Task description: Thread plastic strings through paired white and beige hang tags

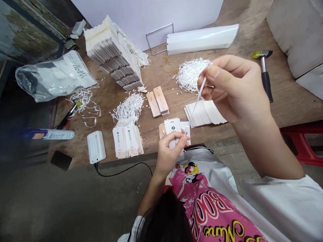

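Observation:
My right hand (227, 84) is raised over the table and pinches a thin white string (200, 92) between thumb and fingertips; the string hangs down toward the lower left. Low at the table's front edge, my left hand (174, 146) is closed on the small white end of a tag string (186, 129). Beneath and beside its fingers lie white cards with a green logo (173, 127). A stack of plain white cards (199, 114) lies just below my right hand. Behind that hand is a heap of white tag strings (190, 74).
Strung white tags (126, 139), two piles of orange cards (157, 101) and a tall card stack (113, 52) stand left of centre. A power bank (96, 147), spray can (58, 134) and plastic bag (58, 75) are farther left. A hammer (264, 75) lies right.

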Action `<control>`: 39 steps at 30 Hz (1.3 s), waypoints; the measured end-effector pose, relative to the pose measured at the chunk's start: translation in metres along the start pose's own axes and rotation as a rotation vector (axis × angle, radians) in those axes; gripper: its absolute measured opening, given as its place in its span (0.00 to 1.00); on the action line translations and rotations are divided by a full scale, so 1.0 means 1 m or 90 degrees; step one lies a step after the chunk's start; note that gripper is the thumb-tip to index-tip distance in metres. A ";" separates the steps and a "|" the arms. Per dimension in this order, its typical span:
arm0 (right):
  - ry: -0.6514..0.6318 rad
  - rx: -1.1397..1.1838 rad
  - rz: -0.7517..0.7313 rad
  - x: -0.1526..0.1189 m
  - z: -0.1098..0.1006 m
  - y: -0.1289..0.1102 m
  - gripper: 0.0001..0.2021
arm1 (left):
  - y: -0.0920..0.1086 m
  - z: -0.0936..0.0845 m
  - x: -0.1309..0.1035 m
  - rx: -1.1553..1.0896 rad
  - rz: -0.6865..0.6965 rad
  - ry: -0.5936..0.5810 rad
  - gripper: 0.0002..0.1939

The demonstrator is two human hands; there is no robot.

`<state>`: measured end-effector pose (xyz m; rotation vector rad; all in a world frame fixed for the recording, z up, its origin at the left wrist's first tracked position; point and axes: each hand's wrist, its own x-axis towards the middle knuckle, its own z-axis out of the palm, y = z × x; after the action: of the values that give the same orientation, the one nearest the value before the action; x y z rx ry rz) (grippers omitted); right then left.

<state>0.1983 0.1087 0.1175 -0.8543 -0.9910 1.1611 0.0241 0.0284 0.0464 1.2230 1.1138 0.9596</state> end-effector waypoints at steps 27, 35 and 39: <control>0.005 -0.139 0.003 -0.002 0.001 0.013 0.14 | -0.006 0.001 -0.007 -0.089 -0.072 -0.033 0.09; 0.030 -0.104 0.019 -0.004 0.002 0.011 0.12 | -0.008 0.001 -0.006 -0.070 -0.062 -0.014 0.09; 0.051 -0.099 -0.003 -0.007 0.002 0.013 0.12 | -0.008 0.001 -0.005 -0.071 -0.059 -0.005 0.09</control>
<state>0.1919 0.1048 0.1048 -1.0146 -1.0267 1.0481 0.0234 0.0221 0.0391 1.0754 1.0872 0.9324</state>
